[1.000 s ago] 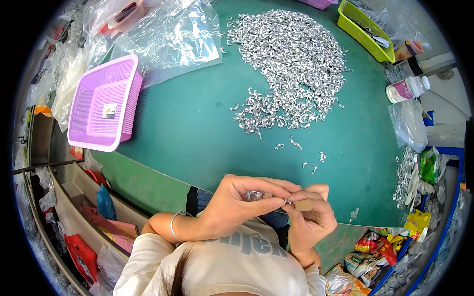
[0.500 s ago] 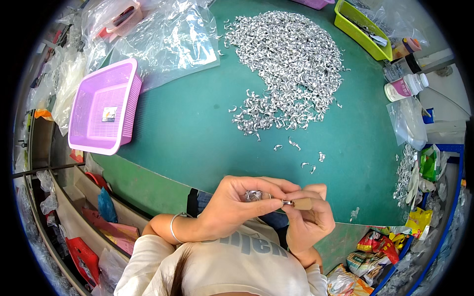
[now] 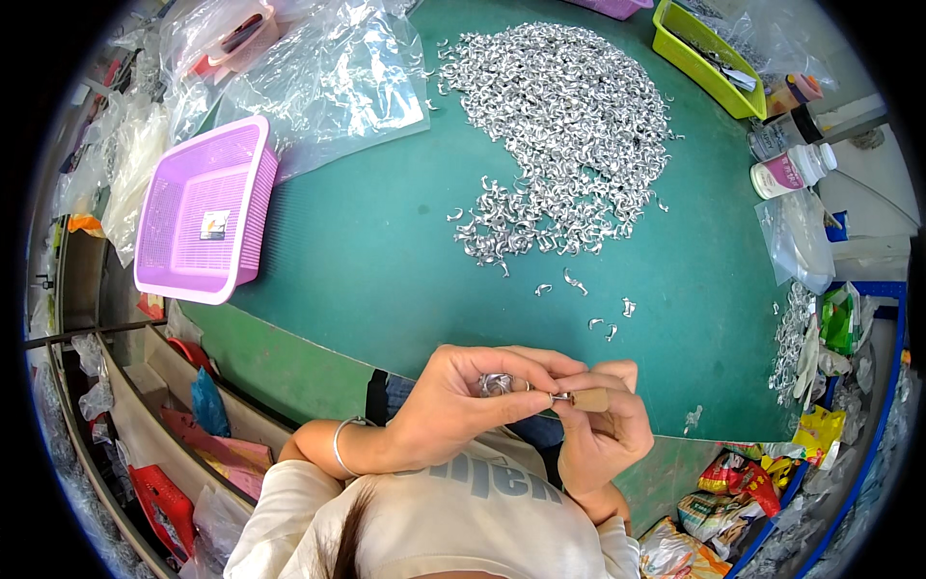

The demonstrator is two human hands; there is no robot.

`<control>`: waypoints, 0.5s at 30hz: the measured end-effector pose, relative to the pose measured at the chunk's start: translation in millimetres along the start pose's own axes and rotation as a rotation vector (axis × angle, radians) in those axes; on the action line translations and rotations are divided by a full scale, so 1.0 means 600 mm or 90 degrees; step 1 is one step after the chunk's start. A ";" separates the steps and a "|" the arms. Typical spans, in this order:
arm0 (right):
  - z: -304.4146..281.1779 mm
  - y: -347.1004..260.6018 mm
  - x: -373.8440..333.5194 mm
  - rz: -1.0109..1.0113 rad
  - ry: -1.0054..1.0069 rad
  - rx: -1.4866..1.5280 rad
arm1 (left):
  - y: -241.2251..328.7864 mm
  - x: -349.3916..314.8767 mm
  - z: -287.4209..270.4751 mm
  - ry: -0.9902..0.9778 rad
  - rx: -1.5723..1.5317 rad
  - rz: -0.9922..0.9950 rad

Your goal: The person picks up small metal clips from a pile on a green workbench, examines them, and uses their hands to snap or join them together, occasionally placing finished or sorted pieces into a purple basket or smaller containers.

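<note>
My left hand (image 3: 451, 391) is closed around several small curved silver metal pieces (image 3: 496, 384), which show in the hollow of its palm. Its thumb and forefinger pinch a small metal part at their tips. My right hand (image 3: 610, 429) meets it there, fingers closed on a short tool with a tan, flat handle (image 3: 591, 399) and a metal end pointing at the left fingertips. Exactly how the metal end and the pinched part touch is too small to tell. Both hands are held at the near edge of the green table (image 3: 367, 241), above my lap.
Beyond my hands spreads a large heap of curved silver pieces (image 3: 569, 116), with a few strays nearer. A purple basket (image 3: 253, 222) stands left, beside a clear plastic sheet (image 3: 338, 96). At right are a lime-green tray (image 3: 690, 72), a white bottle (image 3: 779, 176) and another pile of metal pieces (image 3: 791, 338).
</note>
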State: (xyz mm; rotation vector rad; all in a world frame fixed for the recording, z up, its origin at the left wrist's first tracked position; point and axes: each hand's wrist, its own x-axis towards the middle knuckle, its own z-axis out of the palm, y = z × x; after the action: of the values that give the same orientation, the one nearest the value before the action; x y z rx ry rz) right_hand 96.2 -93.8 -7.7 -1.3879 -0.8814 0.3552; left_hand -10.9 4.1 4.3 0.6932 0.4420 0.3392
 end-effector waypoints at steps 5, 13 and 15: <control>-0.002 -0.004 0.002 -0.054 -0.005 -0.072 | -0.003 -0.001 -0.002 -0.009 -0.028 -0.013; -0.005 -0.015 0.004 -0.076 -0.013 -0.131 | -0.007 -0.001 0.000 -0.023 -0.087 -0.038; -0.005 -0.015 0.005 -0.080 -0.016 -0.131 | -0.008 -0.002 -0.002 -0.034 -0.102 -0.038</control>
State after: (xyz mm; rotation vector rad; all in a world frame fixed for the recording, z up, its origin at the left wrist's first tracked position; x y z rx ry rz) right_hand 97.6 -95.9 2.1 -1.5105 -1.0441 0.1897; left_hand -11.7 0.8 0.8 0.5305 0.3797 0.2957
